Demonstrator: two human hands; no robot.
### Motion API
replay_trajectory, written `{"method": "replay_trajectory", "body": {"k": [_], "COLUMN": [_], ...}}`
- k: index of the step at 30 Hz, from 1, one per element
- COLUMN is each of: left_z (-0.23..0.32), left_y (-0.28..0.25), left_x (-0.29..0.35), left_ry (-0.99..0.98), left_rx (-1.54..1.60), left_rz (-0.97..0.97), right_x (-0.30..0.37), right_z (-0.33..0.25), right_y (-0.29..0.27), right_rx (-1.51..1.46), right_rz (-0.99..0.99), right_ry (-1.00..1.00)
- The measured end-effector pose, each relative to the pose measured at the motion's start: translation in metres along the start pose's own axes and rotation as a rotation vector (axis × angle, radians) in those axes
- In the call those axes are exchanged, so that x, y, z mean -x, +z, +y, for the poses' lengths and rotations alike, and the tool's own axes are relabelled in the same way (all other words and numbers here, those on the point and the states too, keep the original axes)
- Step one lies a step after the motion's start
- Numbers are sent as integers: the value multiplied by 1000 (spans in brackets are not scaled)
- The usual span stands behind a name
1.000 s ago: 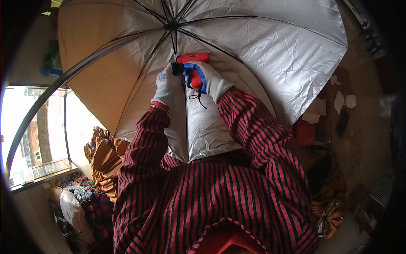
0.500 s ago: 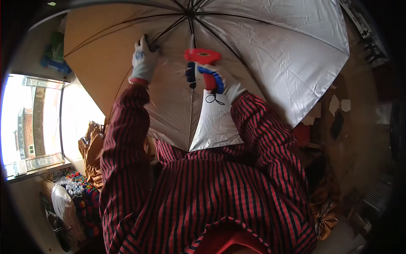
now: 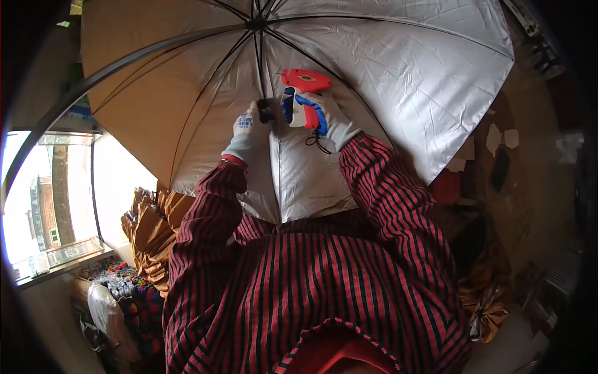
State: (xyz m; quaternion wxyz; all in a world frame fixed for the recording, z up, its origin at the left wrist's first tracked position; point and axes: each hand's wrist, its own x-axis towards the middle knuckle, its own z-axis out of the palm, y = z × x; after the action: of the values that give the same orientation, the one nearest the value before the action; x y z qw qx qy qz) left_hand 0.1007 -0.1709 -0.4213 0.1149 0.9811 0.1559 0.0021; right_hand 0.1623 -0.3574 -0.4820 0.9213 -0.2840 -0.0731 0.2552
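Note:
An opened umbrella (image 3: pixel 386 75), silver-grey inside, spreads in front of me with its dark ribs meeting at a hub (image 3: pixel 257 25). My left hand (image 3: pixel 248 129), in a white glove with dark fingertips, is closed around the middle umbrella rib (image 3: pixel 261 71) below the hub. Just to its right, my right hand (image 3: pixel 327 115), in a white and blue glove, grips a red tagging gun (image 3: pixel 306 79) by its handle. The gun's nose points left toward that rib, apart from it. A thin black loop (image 3: pixel 317 146) dangles under the handle.
Crumpled brown folded umbrellas (image 3: pixel 152 234) are piled at the left, beside a bright window (image 3: pixel 56 199). Multicoloured bundles (image 3: pixel 124 280) and a plastic-wrapped white roll (image 3: pixel 106 311) lie below. Another folded brown umbrella (image 3: pixel 486 318) is at the lower right.
My left hand has moved right and down from the left part of the canopy to the middle rib. The hub has shifted left and slightly down. My right hand stays near its place with the tagging gun.

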Motion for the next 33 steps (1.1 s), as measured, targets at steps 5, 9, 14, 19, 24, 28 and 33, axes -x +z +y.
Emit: {"method": "replay_trajectory", "body": {"k": [5,9,14,19,24,28,33], "left_z": [22,39,50,53,49,34,43], "left_y": [-14,-8,-17,-21,-21,-13,-22], "left_x": [-8,-21,-15,-15,-15,-19,-12], "left_ry": [354,304,116,-33,8,18,-60], "left_rx": [406,515,588,720,710,849,839], "left_rz": [63,258,178,121,164,102,101], "right_x": [4,1,13,19,12,8,6], "right_z": [-5,-3,-11,-14,-18,-16,-33], "right_y": [32,34,48,48,38,15,-3], "right_rx": [378,486,522,564,709,416,53], "right_rz": [284,311,297,238,269,-99,-138], "right_ry": [-223,-311,-199,-113,-150,-299,276]}}
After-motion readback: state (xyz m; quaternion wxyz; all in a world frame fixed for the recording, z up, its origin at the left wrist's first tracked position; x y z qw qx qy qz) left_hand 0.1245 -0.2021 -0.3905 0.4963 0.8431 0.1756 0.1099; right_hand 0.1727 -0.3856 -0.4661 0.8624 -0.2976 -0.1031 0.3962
